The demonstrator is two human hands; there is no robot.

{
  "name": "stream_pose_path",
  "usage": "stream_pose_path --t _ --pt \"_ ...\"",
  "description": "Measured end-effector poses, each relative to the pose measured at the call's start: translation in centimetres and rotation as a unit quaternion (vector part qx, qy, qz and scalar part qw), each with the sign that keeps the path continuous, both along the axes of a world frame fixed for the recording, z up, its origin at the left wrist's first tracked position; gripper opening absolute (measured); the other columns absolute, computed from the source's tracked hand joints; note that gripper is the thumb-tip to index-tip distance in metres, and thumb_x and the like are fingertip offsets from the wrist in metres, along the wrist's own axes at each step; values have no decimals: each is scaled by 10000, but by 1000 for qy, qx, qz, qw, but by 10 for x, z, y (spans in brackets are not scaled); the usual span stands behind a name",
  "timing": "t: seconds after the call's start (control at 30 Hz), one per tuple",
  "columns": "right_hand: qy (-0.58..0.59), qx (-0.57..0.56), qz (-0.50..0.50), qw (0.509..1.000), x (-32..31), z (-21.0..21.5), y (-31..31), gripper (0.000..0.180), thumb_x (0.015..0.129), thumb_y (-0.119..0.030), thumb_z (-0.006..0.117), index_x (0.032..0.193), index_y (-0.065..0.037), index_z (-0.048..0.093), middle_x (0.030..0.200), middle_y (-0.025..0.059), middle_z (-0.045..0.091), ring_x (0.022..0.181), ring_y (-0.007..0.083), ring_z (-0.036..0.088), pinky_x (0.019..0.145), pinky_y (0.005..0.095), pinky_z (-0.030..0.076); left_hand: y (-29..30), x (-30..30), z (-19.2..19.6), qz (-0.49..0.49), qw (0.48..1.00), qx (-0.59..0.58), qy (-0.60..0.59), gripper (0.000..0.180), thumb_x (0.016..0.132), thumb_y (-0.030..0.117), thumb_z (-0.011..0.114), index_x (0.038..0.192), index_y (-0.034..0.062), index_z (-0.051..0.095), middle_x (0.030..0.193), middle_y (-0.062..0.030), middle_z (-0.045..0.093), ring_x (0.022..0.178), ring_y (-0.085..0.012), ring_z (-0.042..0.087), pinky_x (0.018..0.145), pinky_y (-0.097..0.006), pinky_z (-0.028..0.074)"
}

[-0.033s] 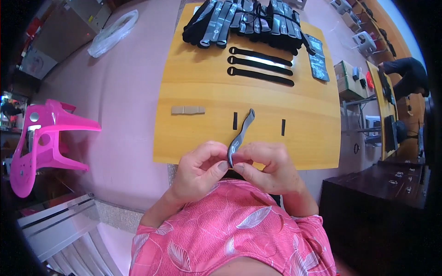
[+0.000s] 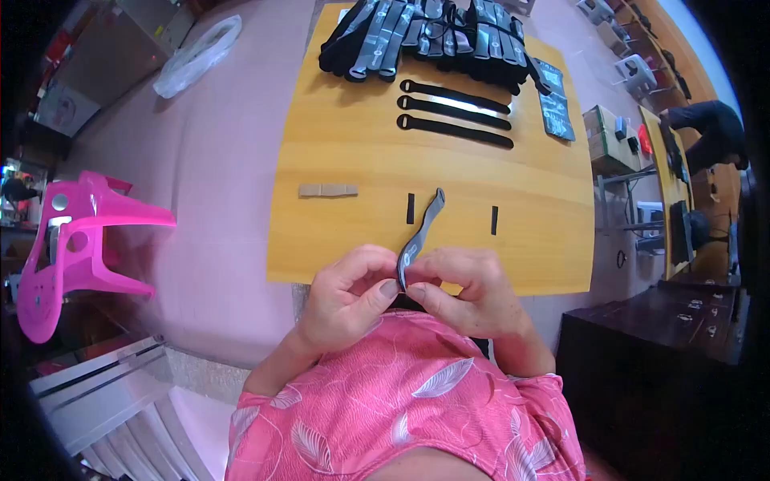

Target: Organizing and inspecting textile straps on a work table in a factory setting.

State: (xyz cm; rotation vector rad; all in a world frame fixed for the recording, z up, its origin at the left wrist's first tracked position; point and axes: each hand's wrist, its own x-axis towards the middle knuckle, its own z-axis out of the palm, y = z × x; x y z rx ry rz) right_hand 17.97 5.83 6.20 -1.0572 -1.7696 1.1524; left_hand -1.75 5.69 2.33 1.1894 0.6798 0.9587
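Between my two hands, at the table's near edge, a dark strap with a grey printed face (image 2: 418,240) is pinched at its lower end. My left hand (image 2: 350,298) grips it from the left, thumb and fingers together. From the right, my right hand (image 2: 464,290) closes on the same end with its thumb close to the other thumb. The strap's free end slants up and away over the table, slightly twisted. Three black straps with looped ends (image 2: 455,131) lie side by side farther off. Two short black strips (image 2: 411,208) lie near the held strap.
A pile of bundled black and grey straps (image 2: 433,40) covers the wooden table's (image 2: 337,240) far end. A flat printed packet (image 2: 555,112) lies at its right. A folded brown strip (image 2: 328,191) is on the left. A pink stool (image 2: 88,240) stands left; another person (image 2: 706,132) works far right.
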Motion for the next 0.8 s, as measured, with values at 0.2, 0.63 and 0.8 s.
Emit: stream_pose_path --t 0.2,0.63,0.8 --pt "-29 16 43 999 2 -1 -2 127 757 -3 668 876 39 651 797 158 663 719 276 661 645 331 518 -5 -4 4 -20 1000 16 16 194 898 -4 562 1085 -50 547 1066 -107 532 984 -163 557 865 -267 459" --pt "-45 -160 12 986 -3 -7 -11 102 787 -40 642 872 16 650 740 177 648 685 254 664 624 324 506 -8 -3 0 -10 983 122 138 205 842 17 641 1027 -40 574 980 -152 592 876 -240 598 767 -293 480" --pt "-52 -166 -27 984 -7 -13 -14 92 784 -43 636 852 16 653 709 171 642 645 244 654 591 317 499 -9 -6 -8 13 978 124 165 169 865 20 619 1019 -48 627 971 -131 637 895 -196 614 803 -284 485"
